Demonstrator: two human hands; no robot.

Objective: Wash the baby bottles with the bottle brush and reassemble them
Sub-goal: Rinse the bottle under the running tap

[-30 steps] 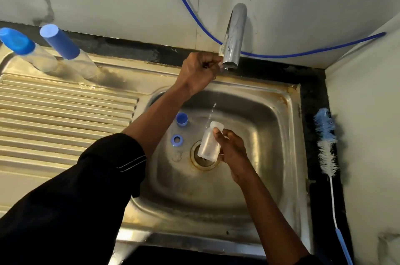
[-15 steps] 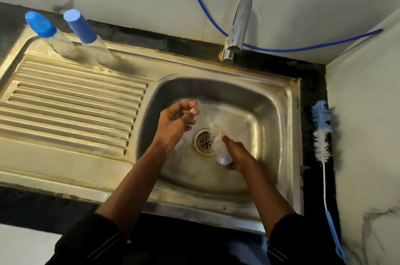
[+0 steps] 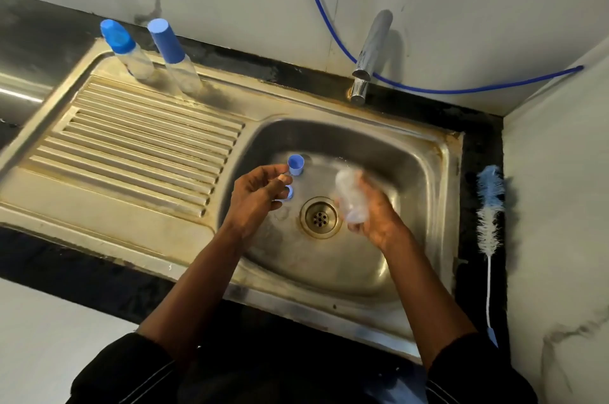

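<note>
Bottle [image 3: 351,202] — clear plastic (motion-blurred), gripped by right hand [image 3: 379,217], above sink basin [image 3: 323,271]

Right hand [image 3: 375,215] grips a blurred clear plastic bottle body [image 3: 351,196] over the stainless steel sink basin [image 3: 428,172]. Left hand [image 3: 257,196], fingers loosely curled, beside small blue plastic cap [image 3: 295,165], partly covering blue ring [image 3: 290,193].

Readable text: you will find none here.
Capped bottles [image 3: 138,64]: any print is too blurred for you to read.
</note>
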